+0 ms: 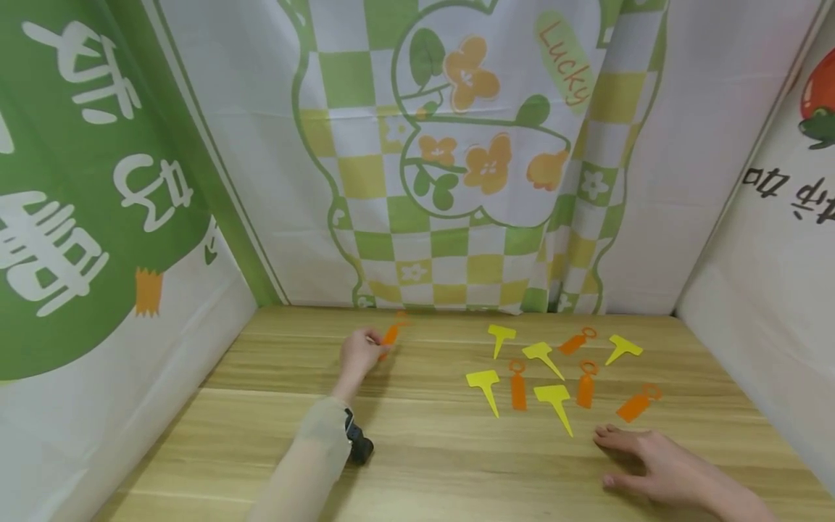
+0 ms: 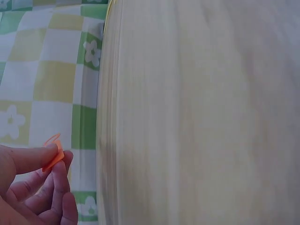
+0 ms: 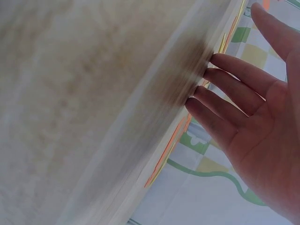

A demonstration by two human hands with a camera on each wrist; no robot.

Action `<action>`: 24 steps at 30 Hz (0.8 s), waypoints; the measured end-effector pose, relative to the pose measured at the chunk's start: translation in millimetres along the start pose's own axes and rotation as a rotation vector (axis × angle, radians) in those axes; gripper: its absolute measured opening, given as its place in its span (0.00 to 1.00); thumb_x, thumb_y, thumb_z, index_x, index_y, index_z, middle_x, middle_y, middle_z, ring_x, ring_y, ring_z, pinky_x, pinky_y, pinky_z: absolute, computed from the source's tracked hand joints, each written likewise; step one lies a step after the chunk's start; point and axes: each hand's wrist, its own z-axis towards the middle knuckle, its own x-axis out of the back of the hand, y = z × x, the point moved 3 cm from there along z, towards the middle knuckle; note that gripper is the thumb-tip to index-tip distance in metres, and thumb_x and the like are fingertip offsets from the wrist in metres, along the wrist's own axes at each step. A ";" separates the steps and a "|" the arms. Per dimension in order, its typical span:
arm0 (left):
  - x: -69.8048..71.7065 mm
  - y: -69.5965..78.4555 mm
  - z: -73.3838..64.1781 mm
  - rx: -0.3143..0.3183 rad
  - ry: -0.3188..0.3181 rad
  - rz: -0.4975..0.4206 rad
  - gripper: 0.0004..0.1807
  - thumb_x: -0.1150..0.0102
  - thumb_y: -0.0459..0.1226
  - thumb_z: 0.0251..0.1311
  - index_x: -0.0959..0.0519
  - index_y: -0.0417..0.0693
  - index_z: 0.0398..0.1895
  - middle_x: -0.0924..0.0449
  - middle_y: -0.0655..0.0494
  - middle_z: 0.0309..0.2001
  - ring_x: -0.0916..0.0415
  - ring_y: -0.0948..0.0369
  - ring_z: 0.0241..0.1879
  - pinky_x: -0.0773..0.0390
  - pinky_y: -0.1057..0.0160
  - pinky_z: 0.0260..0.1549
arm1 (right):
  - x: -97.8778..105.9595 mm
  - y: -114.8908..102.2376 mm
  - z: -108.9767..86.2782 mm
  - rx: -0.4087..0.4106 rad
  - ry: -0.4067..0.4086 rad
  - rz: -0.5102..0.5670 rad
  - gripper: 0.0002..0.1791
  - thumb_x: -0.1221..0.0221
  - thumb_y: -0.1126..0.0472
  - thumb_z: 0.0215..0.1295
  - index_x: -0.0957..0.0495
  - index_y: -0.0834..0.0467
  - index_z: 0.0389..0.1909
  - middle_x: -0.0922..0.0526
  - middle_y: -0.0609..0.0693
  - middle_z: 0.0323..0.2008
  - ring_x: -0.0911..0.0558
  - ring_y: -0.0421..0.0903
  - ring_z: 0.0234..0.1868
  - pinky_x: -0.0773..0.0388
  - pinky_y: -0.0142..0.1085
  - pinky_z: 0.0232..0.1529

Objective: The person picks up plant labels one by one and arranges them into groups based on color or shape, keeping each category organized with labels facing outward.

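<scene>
My left hand (image 1: 360, 357) pinches an orange tag with a ring end (image 1: 390, 335) between thumb and fingers, over the left back part of the table. In the left wrist view the same orange tag (image 2: 57, 157) shows at the fingertips. On the right, my right hand (image 1: 662, 464) rests with loosely straight fingers at the table, holding nothing; its fingertips touch the wood in the right wrist view. Just beyond it lie an orange ring tag (image 1: 634, 407), another orange tag (image 1: 584, 390) and a yellow T-shaped plant label (image 1: 554, 400).
More yellow T-shaped labels (image 1: 484, 383) and orange ring tags (image 1: 518, 390) lie spread on the right half of the wooden table (image 1: 417, 464). A checked curtain (image 1: 443, 246) hangs along the back edge, with printed cloths (image 1: 222, 348) at both sides.
</scene>
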 end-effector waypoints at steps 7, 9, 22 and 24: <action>12.0 -13.7 1.5 0.058 0.004 -0.066 0.10 0.30 0.34 0.46 0.22 0.38 0.26 0.18 0.49 0.23 0.30 0.65 0.14 0.31 0.69 0.14 | 0.2 1.0 -0.7 -0.001 0.000 0.011 0.32 0.42 0.39 0.60 0.23 0.58 0.56 0.21 0.57 0.57 0.21 0.56 0.55 0.20 0.39 0.50; 16.1 -17.4 2.3 0.068 0.008 -0.075 0.10 0.31 0.34 0.46 0.22 0.38 0.26 0.18 0.49 0.22 0.32 0.66 0.13 0.31 0.70 0.14 | 0.3 1.0 -0.9 -0.003 -0.002 0.012 0.32 0.42 0.39 0.60 0.23 0.58 0.56 0.21 0.57 0.57 0.21 0.56 0.55 0.20 0.39 0.50; 45.7 -44.9 3.0 0.096 0.016 -0.026 0.11 0.30 0.36 0.47 0.20 0.37 0.28 0.18 0.44 0.32 0.29 0.59 0.25 0.32 0.69 0.20 | -0.7 2.0 -0.4 -0.007 -0.002 0.017 0.32 0.42 0.38 0.59 0.23 0.58 0.55 0.21 0.57 0.56 0.21 0.56 0.54 0.20 0.39 0.49; 50.6 -49.2 3.1 0.094 0.018 -0.018 0.11 0.30 0.36 0.47 0.20 0.37 0.28 0.18 0.44 0.32 0.29 0.58 0.25 0.32 0.68 0.20 | -1.0 2.1 -0.5 -0.001 0.002 0.017 0.32 0.42 0.38 0.59 0.23 0.58 0.55 0.21 0.58 0.56 0.20 0.55 0.54 0.20 0.38 0.49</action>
